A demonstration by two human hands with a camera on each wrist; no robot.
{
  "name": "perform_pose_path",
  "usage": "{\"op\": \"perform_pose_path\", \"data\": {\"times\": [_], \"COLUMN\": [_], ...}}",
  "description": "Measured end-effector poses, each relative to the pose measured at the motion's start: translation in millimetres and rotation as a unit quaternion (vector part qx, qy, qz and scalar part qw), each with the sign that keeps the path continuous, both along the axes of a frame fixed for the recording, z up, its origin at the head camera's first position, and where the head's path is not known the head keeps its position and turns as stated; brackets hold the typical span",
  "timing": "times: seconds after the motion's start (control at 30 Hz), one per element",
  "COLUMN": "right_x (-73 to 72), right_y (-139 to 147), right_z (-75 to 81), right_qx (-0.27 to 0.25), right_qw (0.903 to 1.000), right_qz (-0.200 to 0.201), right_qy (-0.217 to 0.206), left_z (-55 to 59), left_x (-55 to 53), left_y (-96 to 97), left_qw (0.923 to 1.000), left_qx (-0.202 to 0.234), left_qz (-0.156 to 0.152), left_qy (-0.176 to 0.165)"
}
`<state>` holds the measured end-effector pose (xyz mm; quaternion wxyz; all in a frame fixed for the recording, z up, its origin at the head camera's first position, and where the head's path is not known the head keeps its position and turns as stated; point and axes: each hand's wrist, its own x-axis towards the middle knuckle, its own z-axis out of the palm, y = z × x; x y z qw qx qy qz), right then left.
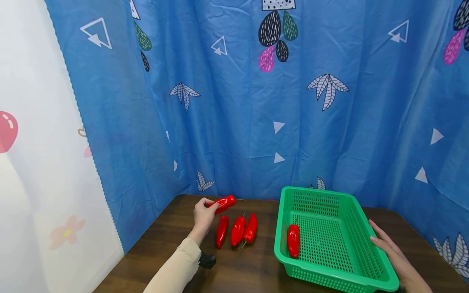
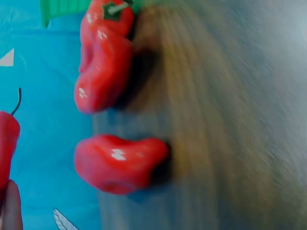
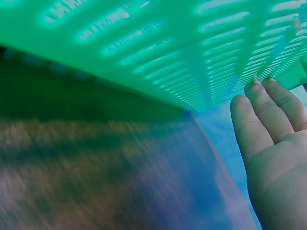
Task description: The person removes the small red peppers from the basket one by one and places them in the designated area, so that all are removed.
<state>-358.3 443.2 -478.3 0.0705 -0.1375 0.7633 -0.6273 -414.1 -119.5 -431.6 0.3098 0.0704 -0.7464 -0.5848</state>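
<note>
My left hand (image 1: pixel 203 215) pinches a red chili pepper (image 1: pixel 224 203) above the table's left part; its green stem points right. In the left wrist view the held pepper (image 2: pixel 5 139) is partly cut off at the left edge. Below it, three more red peppers (image 1: pixel 238 231) lie side by side on the wood. My right hand (image 1: pixel 390 250) rests against the right side of a green plastic basket (image 1: pixel 283 228). The right wrist view shows its fingers (image 3: pixel 264 108) fairly straight along the slotted outer wall. One red pepper (image 1: pixel 293 241) lies inside the basket, at its left.
The brown wooden table (image 1: pixel 256 268) carries everything. A blue patterned curtain (image 1: pixel 234 122) hangs behind its far edge, and a white patterned cloth (image 1: pixel 44 162) hangs at the left. A dark band with a small device (image 1: pixel 207 260) sits at the left wrist.
</note>
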Motion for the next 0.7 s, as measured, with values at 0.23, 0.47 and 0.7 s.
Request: {"op": "perform_pose_path", "data": {"times": [0.23, 0.47, 0.7], "right_x": [0.7, 0.8, -0.1], "right_y": [-2.6, -3.0, -2.1], "right_z": [-0.5, -0.4, 0.3], "right_qx": [-0.006, -0.002, 0.01], "right_qw": [0.9999, 0.9999, 0.9998], "right_qz": [-0.009, -0.013, -0.017], "right_qy": [0.003, -0.003, -0.005], "left_z": [-16.6, -32.4, -43.5], "left_x": [1.5, -0.1, 1.9], "left_y": [-17.9, -30.8, -36.4], "left_qw": [0.9977, 0.9932, 0.9886], "left_qx": [0.019, 0.038, 0.044], "left_qz": [0.056, 0.095, 0.123], "left_qy": [-0.034, -0.056, -0.074]}}
